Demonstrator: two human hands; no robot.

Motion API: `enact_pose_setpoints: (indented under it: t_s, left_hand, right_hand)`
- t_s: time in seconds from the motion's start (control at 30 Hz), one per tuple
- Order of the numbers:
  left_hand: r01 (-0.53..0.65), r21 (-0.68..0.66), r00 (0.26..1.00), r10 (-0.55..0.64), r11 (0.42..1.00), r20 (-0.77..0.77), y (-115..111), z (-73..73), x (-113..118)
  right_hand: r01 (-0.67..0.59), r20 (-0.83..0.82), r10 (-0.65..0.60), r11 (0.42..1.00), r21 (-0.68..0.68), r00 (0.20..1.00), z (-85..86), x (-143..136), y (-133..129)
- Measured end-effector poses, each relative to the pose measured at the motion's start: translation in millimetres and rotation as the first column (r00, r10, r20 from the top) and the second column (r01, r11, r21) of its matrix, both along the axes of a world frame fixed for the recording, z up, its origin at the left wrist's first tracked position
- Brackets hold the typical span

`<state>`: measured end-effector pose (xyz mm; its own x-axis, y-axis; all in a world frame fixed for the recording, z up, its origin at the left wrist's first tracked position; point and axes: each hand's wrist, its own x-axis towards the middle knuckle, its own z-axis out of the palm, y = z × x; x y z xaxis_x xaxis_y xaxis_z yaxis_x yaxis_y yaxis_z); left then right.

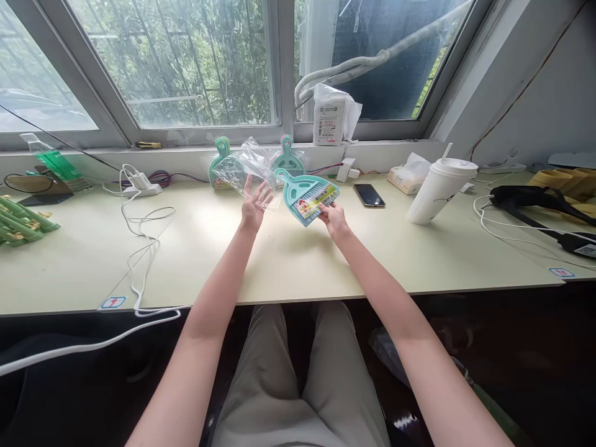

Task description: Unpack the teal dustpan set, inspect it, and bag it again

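Observation:
A teal mini dustpan [298, 194] with a printed label on its lower part is held tilted above the table, its handle pointing up and left. My right hand [333, 220] pinches its lower right edge. My left hand [255, 203] is raised beside it, palm up and fingers spread. A crumpled clear plastic bag [251, 162] lies against those fingers and reaches up behind them. Behind the bag, two more places hold similar teal dustpans: one at the left [222, 162] and a dustpan [287, 158] with a pink-edged handle. The bag partly covers both.
A phone [369, 195], a tissue pack [410, 175] and a white cup with a straw [440, 189] are on the right. White cables [144, 248] trail over the left side. Green bundled sticks [25, 222] lie far left. A wrapped packet [331, 118] stands on the windowsill.

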<state>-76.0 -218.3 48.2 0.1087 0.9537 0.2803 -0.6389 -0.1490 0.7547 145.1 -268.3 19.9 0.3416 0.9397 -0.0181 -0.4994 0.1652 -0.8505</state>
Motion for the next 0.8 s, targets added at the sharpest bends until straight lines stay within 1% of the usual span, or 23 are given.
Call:
enact_pose_setpoints:
  t_s: [0.13, 0.3, 0.43, 0.63, 0.8]
  left_hand:
    - [-0.01, -0.061, 0.999, 0.013, 0.998, 0.037, 0.3, 0.6, -1.5]
    - [-0.065, -0.083, 0.994, 0.072, 0.994, 0.08, 2.5, 2.9, -9.7]
    - [-0.083, -0.085, 0.992, 0.091, 0.993, 0.089, 5.5, 2.7, -15.4]
    - [-0.023, -0.105, 0.998, 0.03, 0.994, 0.06, 11.6, -4.6, -18.1]
    - [0.036, -0.154, 0.999, -0.039, 0.987, -0.011, 12.4, -10.6, -12.6]
  right_hand:
    - [-0.076, 0.047, 0.077, 0.997, -0.016, 0.996, 5.0, -3.9, -3.8]
    - [-0.069, 0.052, 0.072, 0.996, -0.059, 0.996, 8.0, 1.7, -3.6]
    - [-0.111, 0.055, 0.115, 0.991, -0.07, 0.992, 8.4, 7.0, -2.3]
    - [-0.184, 0.091, 0.188, 0.981, -0.055, 0.978, 7.2, 3.6, -1.9]
    - [-0.199, 0.104, 0.202, 0.979, -0.038, 0.974, 8.1, 0.8, -3.8]
